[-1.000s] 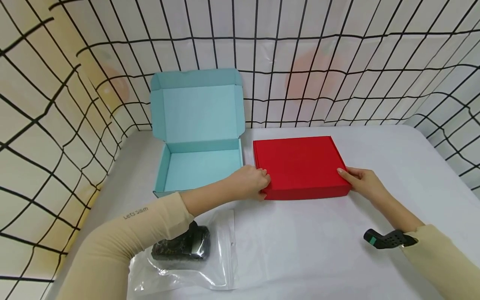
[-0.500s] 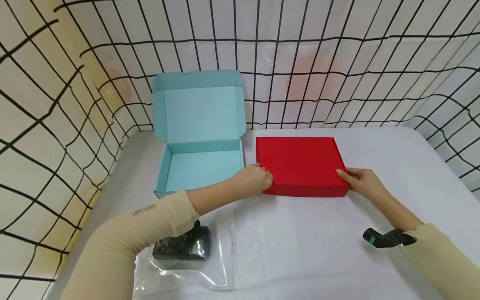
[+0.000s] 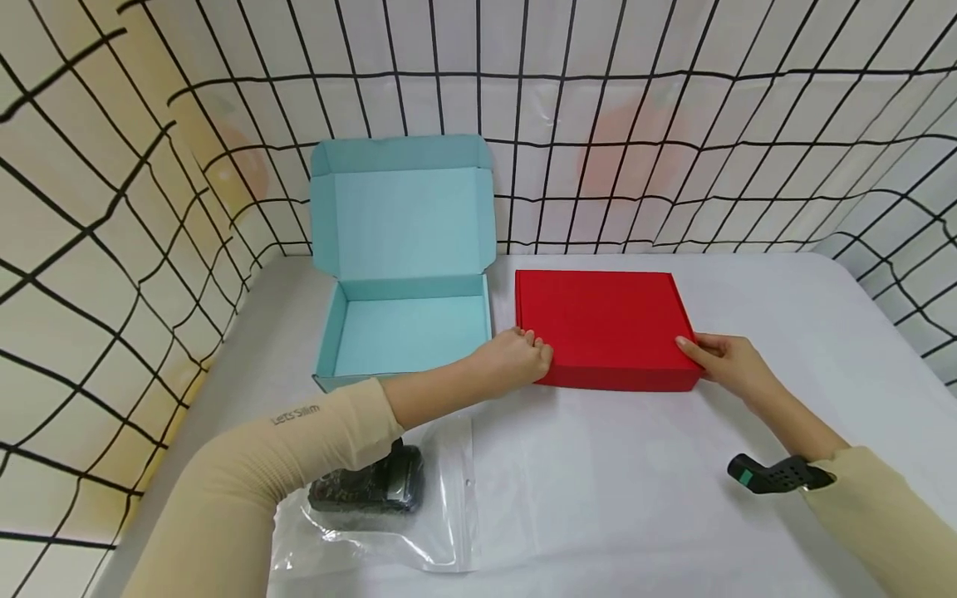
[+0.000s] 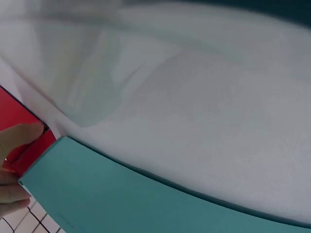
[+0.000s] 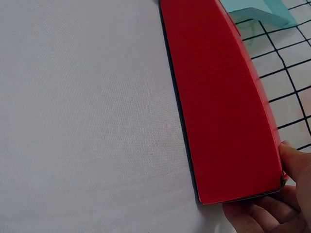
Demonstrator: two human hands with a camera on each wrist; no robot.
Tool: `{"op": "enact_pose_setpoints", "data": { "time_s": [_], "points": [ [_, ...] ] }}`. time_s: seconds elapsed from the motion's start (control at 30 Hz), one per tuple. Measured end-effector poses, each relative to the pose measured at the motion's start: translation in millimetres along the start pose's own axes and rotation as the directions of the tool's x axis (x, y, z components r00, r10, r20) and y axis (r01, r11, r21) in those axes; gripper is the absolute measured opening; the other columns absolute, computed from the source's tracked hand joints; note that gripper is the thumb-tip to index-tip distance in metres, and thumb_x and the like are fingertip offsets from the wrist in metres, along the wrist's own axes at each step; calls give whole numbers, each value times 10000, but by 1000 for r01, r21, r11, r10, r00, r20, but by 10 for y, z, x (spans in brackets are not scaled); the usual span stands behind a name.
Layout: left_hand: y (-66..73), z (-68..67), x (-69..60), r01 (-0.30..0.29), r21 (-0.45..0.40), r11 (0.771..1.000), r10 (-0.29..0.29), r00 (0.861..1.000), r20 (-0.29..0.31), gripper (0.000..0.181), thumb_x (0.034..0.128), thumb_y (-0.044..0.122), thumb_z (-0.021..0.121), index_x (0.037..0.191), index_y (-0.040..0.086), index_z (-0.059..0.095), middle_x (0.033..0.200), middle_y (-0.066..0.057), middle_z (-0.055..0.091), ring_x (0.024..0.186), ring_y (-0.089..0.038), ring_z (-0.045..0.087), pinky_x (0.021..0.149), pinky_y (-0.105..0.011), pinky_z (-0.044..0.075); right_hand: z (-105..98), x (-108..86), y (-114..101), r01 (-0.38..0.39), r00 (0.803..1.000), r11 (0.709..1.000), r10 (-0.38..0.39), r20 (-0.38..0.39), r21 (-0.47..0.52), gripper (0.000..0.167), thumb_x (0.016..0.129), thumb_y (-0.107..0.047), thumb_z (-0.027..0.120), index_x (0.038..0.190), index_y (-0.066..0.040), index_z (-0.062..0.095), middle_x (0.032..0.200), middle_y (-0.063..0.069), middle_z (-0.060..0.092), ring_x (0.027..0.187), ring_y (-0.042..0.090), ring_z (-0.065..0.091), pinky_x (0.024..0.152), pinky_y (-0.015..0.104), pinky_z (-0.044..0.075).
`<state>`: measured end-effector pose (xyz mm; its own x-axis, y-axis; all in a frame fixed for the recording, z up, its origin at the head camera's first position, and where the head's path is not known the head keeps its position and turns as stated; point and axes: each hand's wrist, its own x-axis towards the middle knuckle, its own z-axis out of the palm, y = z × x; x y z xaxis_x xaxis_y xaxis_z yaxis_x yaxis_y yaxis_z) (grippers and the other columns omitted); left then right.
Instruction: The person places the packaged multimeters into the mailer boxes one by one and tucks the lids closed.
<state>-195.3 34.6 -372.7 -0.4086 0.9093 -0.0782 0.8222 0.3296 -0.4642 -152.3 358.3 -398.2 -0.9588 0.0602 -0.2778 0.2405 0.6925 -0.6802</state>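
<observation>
A closed red box [image 3: 606, 320] lies flat on the white table, right of an open light-blue box [image 3: 414, 332] whose lid stands up at the back. The left hand [image 3: 512, 363] grips the red box's front left corner; in the left wrist view its thumb and fingers [image 4: 14, 138] pinch the red cardboard [image 4: 36, 153] beside the blue box [image 4: 121, 194]. At the front right corner, the right hand [image 3: 728, 363] holds on with its thumb on top. The right wrist view has fingers [image 5: 262, 216] curled under the corner of the red box [image 5: 223, 107].
A clear zip bag [image 3: 441, 531] with a black item [image 3: 370, 482] inside lies at the front left, partly below the left forearm. Black wire grid panels [image 3: 635, 149] stand along the back and both sides of the white table [image 3: 635, 498].
Since a second ago the red box has shifted slightly back and straightened, its left front edge moving away from the viewer. The left hand has moved a little right and back with it.
</observation>
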Motion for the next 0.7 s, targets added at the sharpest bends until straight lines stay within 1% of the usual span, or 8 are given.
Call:
{"op": "enact_pose_setpoints", "data": {
  "time_s": [0.07, 0.17, 0.27, 0.4, 0.5, 0.6, 0.67, 0.7],
  "points": [
    [10, 3, 2, -7, 14, 1000, 6, 1000, 8, 386, 741, 299, 757, 1040, 93, 626, 878, -3, 668, 831, -134, 641, 774, -216, 520, 6, 0, 5, 0, 1000, 1000, 0, -1, -2, 777, 926, -500, 434, 1387, 105, 274, 1260, 339, 470, 903, 168, 584, 686, 186, 526],
    [22, 24, 3, 8, 7, 1000, -8, 1000, -21, 317, 757, 281, 744, 995, 102, 637, 833, 4, 665, 820, -131, 646, 762, -216, 524, 6, -9, -3, -1, 1000, 1000, 1, -5, -2, 781, 926, -503, 429, 1383, 112, 274, 1254, 343, 472, 910, 195, 589, 688, 192, 528],
    [22, 36, -2, 34, 0, 999, -34, 998, -57, 300, 767, 270, 736, 999, 104, 643, 854, -2, 673, 820, -127, 643, 760, -212, 522, -8, -17, -15, 3, 1000, 1000, -3, -16, -13, 794, 924, -517, 419, 1384, 113, 272, 1247, 345, 477, 938, 250, 587, 693, 201, 530],
    [11, 44, -59, 65, 6, 998, -64, 994, -89, 363, 764, 268, 739, 1066, 93, 641, 945, -27, 684, 832, -131, 642, 756, -209, 521, 10, 13, -13, 15, 999, 999, -17, -33, -43, 797, 920, -531, 414, 1384, 104, 285, 1257, 338, 472, 1012, 350, 547, 735, 273, 539],
    [-5, 51, -110, 98, -43, 994, -102, 990, -101, 346, 775, 260, 727, 1062, 90, 635, 940, -26, 675, 815, -134, 623, 709, -188, 515, 41, 19, -13, 18, 999, 997, -21, -48, -69, 787, 925, -527, 407, 1379, 105, 295, 1274, 336, 455, 1076, 409, 493, 776, 367, 534],
    [-32, 44, -138, 135, -96, 986, -144, 985, -98, 386, 786, 310, 714, 1083, 84, 614, 972, -36, 634, 865, -150, 572, 727, -181, 496, 50, -7, -12, 15, 997, 998, -20, -68, -68, 782, 923, -523, 414, 1385, 97, 290, 1291, 339, 432, 1105, 434, 459, 793, 425, 523],
    [-60, 34, -147, 162, -146, 976, -178, 979, -103, 445, 785, 361, 710, 1113, 82, 596, 1005, -43, 596, 904, -159, 534, 764, -191, 479, 46, 6, 28, 16, 994, 998, -22, -108, -58, 786, 909, -525, 447, 1395, 71, 288, 1302, 330, 426, 1124, 448, 450, 802, 459, 517],
    [-77, 23, -150, 173, -164, 971, -192, 975, -108, 472, 783, 385, 706, 1123, 79, 591, 1016, -49, 581, 913, -162, 521, 778, -202, 468, 45, 39, 76, 15, 989, 998, -24, -144, -60, 793, 893, -542, 467, 1404, 40, 295, 1307, 311, 432, 1132, 441, 451, 787, 447, 526]
  ]
}}
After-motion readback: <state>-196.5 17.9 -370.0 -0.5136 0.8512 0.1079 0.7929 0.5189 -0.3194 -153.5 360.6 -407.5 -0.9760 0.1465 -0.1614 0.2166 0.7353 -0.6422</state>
